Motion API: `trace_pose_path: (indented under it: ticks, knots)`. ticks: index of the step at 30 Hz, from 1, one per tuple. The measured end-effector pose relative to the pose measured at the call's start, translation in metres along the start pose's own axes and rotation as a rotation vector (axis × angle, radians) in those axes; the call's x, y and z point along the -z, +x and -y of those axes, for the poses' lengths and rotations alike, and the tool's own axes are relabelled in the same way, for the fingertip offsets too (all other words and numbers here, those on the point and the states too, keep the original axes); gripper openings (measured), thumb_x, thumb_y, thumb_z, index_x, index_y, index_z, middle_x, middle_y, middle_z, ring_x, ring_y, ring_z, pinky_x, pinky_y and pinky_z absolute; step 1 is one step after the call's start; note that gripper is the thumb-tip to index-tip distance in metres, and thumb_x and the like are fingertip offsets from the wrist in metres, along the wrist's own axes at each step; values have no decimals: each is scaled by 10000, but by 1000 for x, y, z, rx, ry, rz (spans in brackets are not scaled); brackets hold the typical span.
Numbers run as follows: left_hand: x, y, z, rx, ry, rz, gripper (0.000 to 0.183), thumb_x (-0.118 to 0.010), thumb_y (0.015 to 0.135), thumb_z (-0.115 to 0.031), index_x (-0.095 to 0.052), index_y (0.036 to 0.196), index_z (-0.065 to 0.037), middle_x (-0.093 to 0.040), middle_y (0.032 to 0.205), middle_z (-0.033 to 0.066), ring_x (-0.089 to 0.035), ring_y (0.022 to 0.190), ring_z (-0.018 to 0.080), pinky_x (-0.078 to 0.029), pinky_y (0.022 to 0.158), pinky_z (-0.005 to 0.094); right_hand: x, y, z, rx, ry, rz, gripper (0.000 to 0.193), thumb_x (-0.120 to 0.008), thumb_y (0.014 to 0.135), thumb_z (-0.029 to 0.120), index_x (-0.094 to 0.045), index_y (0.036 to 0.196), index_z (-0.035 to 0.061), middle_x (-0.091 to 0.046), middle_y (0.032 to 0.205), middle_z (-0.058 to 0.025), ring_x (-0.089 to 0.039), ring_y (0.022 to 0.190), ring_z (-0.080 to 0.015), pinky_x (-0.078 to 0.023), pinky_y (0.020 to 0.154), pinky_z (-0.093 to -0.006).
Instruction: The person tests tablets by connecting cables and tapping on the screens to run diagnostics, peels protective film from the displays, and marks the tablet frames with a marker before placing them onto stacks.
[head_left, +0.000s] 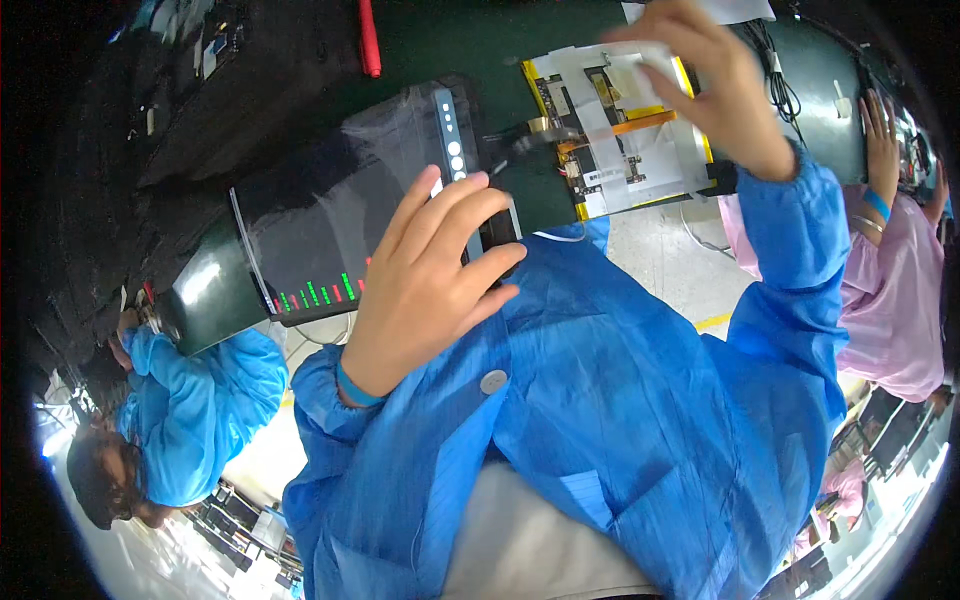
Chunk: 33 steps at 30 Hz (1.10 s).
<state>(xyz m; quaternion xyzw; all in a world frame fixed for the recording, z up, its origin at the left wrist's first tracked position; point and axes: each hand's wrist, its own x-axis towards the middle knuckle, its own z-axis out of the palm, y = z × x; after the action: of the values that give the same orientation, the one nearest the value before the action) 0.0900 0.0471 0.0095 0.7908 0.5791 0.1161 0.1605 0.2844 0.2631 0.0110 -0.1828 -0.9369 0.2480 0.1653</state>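
Observation:
My left hand (430,272) lies over the right end of a dark tablet (335,200), fingers spread, with fingertips at the light icon strip on its screen. Red and green bars show along the screen's lower edge. To the right sits an opened flat device (640,165) with a yellow-edged frame, white sheets, small circuit boards and an orange ribbon cable (645,123). Above its far right corner is my right hand (715,85), thumb apart from the fingers; the fingertips are blurred and nothing shows between them. A small dark connector lead (530,138) reaches the device's left edge.
A red pen-like stick (369,40) lies at the back of the dark green table (210,290). Coiled black cable (782,85) lies right of the device. One co-worker in blue (200,400) is at the left, another in pink (890,290) at the right, hands on the table.

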Motion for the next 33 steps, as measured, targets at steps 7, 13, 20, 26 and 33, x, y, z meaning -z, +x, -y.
trace_pose_path:
  ticks: [7, 13, 20, 26, 33]
  knots:
    - [22, 10, -2, 82, 18, -231, 271, -752, 608, -219, -681, 864, -164, -537, 939, 33, -533, 965, 250, -330, 1012, 485, -65, 17, -15, 371, 190, 67, 247, -536, 632, -136, -627, 777, 43, -505, 998, -91, -495, 923, -253, -416, 792, -347]
    - [37, 32, 6, 265, 204, -446, 200, -738, 682, -202, -675, 852, -116, -556, 837, 50, -541, 858, 247, -398, 761, 355, -74, 23, -14, 414, 75, 84, 252, -556, 617, -120, -591, 813, 35, -505, 1010, -92, -483, 969, -282, -403, 824, -366]
    - [21, 69, 3, 116, 218, -262, 342, -758, 618, -261, -643, 913, -130, -573, 897, 43, -537, 922, 277, -392, 865, 371, -66, 25, -7, 356, 155, -8, 174, -536, 653, -83, -553, 787, 27, -507, 988, -103, -476, 945, -309, -395, 782, -364]
    - [-4, 92, 18, -141, 306, -276, 204, -668, 696, -110, -606, 890, -94, -573, 915, 36, -540, 969, 250, -365, 1003, 407, -44, -21, 6, 141, 53, -155, 230, -522, 651, -118, -574, 833, 13, -536, 969, -123, -523, 910, -327, -436, 770, -385]
    - [-10, 103, 19, -395, 459, -225, 139, -670, 681, -132, -582, 783, -98, -575, 859, 10, -565, 926, 171, -399, 994, 368, -65, -51, -6, 150, 92, -196, 295, -618, 658, 5, -666, 932, 104, -568, 1006, -67, -544, 897, -280, -445, 787, -365]
